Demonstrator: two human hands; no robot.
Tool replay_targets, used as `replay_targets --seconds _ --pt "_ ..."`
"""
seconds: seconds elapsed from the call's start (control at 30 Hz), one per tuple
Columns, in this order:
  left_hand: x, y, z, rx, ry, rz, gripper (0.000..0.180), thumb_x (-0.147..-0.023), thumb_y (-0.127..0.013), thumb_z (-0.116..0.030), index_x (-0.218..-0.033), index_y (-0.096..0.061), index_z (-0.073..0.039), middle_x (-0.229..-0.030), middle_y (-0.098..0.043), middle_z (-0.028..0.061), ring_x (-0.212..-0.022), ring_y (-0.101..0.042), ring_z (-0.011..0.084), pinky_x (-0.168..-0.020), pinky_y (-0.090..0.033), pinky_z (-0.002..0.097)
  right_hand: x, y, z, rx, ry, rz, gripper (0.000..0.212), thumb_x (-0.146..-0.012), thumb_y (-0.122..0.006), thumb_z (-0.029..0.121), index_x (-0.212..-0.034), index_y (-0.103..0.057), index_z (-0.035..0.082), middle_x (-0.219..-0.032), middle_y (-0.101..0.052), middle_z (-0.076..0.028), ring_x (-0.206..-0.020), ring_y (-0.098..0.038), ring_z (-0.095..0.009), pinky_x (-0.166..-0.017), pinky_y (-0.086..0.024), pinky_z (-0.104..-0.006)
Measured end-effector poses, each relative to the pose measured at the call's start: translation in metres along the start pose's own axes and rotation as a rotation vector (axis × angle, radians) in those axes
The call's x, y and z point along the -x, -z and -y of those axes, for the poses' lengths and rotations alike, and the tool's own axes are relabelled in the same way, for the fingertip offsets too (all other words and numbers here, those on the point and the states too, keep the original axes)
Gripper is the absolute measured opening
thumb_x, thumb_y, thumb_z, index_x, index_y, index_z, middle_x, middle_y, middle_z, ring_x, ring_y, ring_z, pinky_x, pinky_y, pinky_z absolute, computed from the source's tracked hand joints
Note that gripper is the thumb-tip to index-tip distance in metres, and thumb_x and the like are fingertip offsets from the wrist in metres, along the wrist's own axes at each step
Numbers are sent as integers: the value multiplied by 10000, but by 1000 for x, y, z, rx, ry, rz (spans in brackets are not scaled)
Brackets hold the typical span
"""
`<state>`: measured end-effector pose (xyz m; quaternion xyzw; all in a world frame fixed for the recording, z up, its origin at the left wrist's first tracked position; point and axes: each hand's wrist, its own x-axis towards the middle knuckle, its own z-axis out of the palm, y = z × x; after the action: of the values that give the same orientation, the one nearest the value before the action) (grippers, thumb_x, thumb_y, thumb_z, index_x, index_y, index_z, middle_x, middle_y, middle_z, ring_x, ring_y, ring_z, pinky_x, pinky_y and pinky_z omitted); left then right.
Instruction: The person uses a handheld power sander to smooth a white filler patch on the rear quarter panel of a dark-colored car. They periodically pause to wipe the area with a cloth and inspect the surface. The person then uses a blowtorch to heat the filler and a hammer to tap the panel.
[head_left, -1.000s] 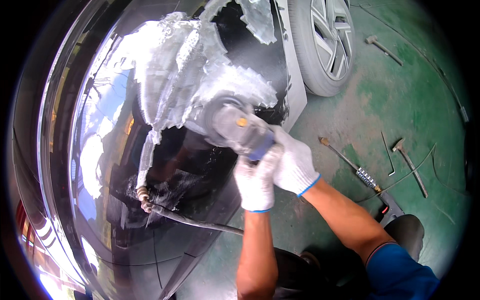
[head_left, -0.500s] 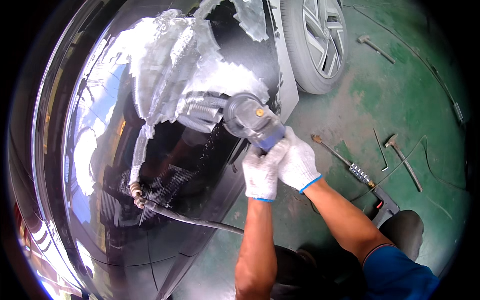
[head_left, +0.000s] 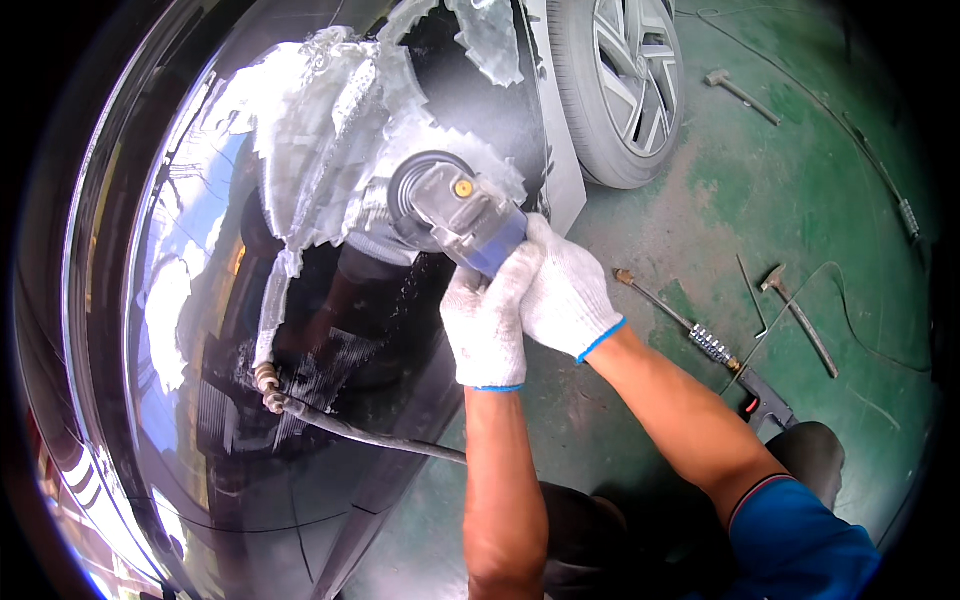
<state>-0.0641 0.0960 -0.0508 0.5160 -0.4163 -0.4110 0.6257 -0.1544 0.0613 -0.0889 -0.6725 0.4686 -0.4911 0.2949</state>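
I see the glossy black car panel (head_left: pixel 200 330) filling the left of the frame, its paint ground to bare metal at upper centre, where the angle grinder (head_left: pixel 455 215) presses its disc. My right hand (head_left: pixel 565 290) and left hand (head_left: pixel 487 325), both white-gloved, each have their grip closed around the grinder's body, just right of centre.

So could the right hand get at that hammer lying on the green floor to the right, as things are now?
Probably not at once. The right hand is wrapped around the grinder together with the left hand. The floor between it and the hammer looks free, but the hand would have to let go first.
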Motion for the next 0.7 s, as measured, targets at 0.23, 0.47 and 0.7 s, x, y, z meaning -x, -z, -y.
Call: replay_targets --seconds 0.23,0.47,0.7 --pt "5 7 34 -243 34 -69 423 -884 -837 -132 -1207 -681 92 -1138 -726 121 -989 -674 158 -927 -524 298 15 -11 -23 51 -113 100 374 -891 -658 281 -1131 -523 28 -830 -715 -231 -853 -717 -444 -740 -556 -529" --pt "-11 -9 3 -49 -83 -22 412 -872 -843 -111 -1209 -684 64 -1100 -739 90 -934 -661 115 -865 -534 277 -15 -17 -20 -116 51 -38 342 -900 -661 263 -1121 -520 43 -874 -708 -229 -886 -700 -456 -771 -540 -540" --pt "-12 6 27 -161 -75 -22 430 -871 -836 -102 -1227 -671 74 -1133 -722 117 -985 -682 167 -927 -533 309 -2 -27 -28 -106 -12 -6 378 -906 -666 275 -1185 -535 54 -910 -725 -214 -896 -724 -434 -786 -562 -522"
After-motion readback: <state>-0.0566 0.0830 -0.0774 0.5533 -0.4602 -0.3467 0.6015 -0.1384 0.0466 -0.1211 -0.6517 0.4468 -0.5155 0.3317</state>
